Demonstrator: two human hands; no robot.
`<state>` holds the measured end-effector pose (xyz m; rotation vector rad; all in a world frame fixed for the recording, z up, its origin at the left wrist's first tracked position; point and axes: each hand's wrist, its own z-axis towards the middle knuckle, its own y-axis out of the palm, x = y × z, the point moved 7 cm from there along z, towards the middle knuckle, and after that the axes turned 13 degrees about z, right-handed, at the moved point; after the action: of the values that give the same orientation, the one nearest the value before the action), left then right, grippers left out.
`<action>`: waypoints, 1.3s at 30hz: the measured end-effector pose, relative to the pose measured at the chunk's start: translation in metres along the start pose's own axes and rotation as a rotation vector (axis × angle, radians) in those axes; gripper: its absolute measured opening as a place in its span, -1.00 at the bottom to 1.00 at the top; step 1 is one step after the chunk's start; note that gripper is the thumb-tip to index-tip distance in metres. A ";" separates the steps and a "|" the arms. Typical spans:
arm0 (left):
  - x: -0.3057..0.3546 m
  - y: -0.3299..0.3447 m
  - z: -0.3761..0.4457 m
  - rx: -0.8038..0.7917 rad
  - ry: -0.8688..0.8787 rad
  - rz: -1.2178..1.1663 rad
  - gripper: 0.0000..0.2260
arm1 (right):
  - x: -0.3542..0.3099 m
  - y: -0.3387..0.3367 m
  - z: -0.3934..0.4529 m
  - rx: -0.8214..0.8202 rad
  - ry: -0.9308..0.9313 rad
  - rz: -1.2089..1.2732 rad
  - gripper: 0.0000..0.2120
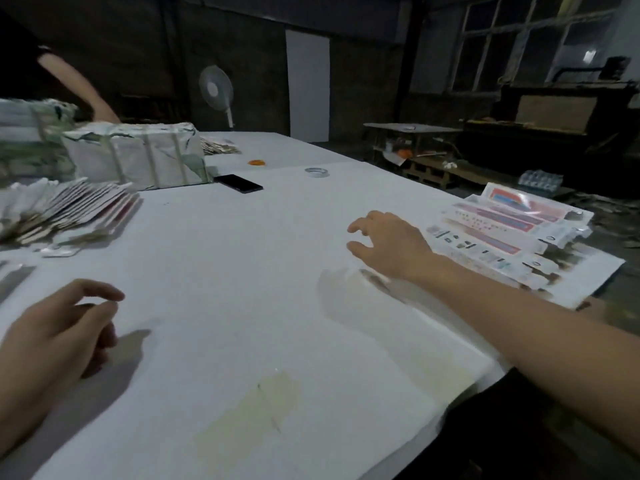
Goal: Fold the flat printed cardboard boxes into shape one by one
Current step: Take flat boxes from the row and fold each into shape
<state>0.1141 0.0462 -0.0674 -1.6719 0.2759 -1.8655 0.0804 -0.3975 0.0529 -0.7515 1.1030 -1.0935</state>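
1. One white table [242,271].
2. Two strapped paper bundles [135,154] at far left.
3. One stack of flat printed boxes [502,233] at the right edge.
4. Two hands: right hand [388,244] spread and holding nothing, just beside that stack; left hand [59,334] loosely curled, holding nothing.
5. One black phone [239,183].

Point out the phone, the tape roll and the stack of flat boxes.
phone [238,183], head view, middle of its dark screen.
tape roll [317,172], head view, near rim of the ring.
flat boxes [498,230], head view, red print on the top sheet.

Dim room w/ bright lit white table [242,258], soft hand shadows on it, edges bowed by wide-angle lens, left-side stacks motion-blurred.
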 end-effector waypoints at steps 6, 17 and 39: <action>0.082 -0.046 -0.053 0.038 0.364 0.304 -0.85 | -0.169 0.057 -0.008 -0.106 -0.292 0.369 -0.73; 0.083 -0.111 -0.036 0.458 0.391 0.958 -0.71 | -0.309 0.144 -0.009 -0.225 -0.382 0.702 -0.81; 0.093 -0.126 -0.043 0.484 0.451 0.890 -0.55 | -0.304 0.153 -0.011 -0.217 -0.408 0.849 -0.83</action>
<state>0.0345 0.0830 0.0691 -0.6106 0.5815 -1.4122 0.0970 -0.0608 0.0076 -0.5449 1.0334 -0.0958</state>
